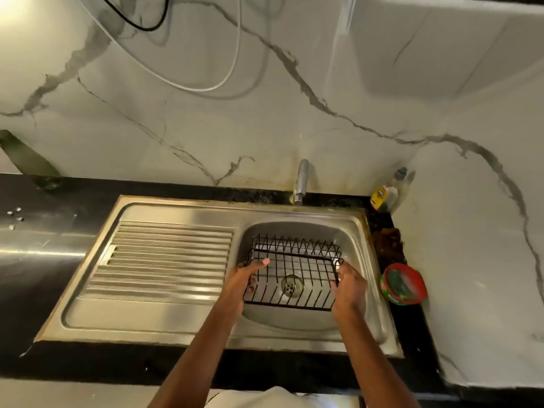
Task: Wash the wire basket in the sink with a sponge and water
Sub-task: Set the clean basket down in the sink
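A black wire basket (pixel 294 260) is held over the steel sink bowl (pixel 300 318), above the drain. My left hand (pixel 245 279) grips its left rim, thumb over the top wire. My right hand (pixel 348 282) grips the right rim. The tap (pixel 300 181) stands behind the bowl with no water running from it. A green sponge lies in a red round tub (pixel 404 284) on the counter to the right of the sink.
The ribbed steel drainboard (pixel 164 260) lies left of the bowl. A dish soap bottle (pixel 382 195) stands in the back right corner near brown grime. A green bottle (pixel 26 160) leans at the far left. Cables hang on the marble wall.
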Available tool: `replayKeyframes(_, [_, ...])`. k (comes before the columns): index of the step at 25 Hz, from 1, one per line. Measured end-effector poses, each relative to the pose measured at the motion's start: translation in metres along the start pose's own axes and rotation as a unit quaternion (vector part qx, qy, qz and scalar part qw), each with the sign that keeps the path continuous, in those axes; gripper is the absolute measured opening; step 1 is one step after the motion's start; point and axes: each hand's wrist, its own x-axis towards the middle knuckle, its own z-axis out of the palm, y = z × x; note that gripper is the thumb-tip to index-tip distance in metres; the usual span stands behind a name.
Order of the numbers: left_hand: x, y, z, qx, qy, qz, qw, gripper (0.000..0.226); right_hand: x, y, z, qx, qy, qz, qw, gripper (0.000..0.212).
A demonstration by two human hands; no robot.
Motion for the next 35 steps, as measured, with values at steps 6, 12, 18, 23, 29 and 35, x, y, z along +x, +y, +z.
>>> replayKeyframes(6, [-0.002,0.001,0.006,-0.032,-0.015,0.013,0.999,0.060,0.010,0.007,-0.001,-0.028,0.003,-0.032,0.999,0.026])
replayKeyframes(12, [0.009,0.003,0.001,0.000,-0.007,0.025,1.000,0.079,0.010,0.007,0.006,0.005,-0.006,-0.023,1.000,0.026])
replayKeyframes(18, [0.011,0.002,-0.002,0.023,-0.021,0.023,0.999,0.087,0.005,0.005,0.006,0.028,0.030,-0.025,0.999,0.023])
replayKeyframes(23, [0.016,0.006,-0.006,0.023,-0.019,0.039,0.999,0.073,0.014,0.008,0.016,-0.007,-0.010,-0.026,1.000,0.040])
replayKeyframes(29, [0.020,0.015,-0.008,0.038,-0.004,0.017,0.999,0.072,0.024,0.013,0.023,-0.025,-0.017,-0.016,0.999,0.033])
replayKeyframes(35, [0.023,0.020,-0.009,0.034,0.000,-0.007,0.999,0.043,0.025,0.017,0.031,-0.052,-0.015,-0.036,0.998,0.016])
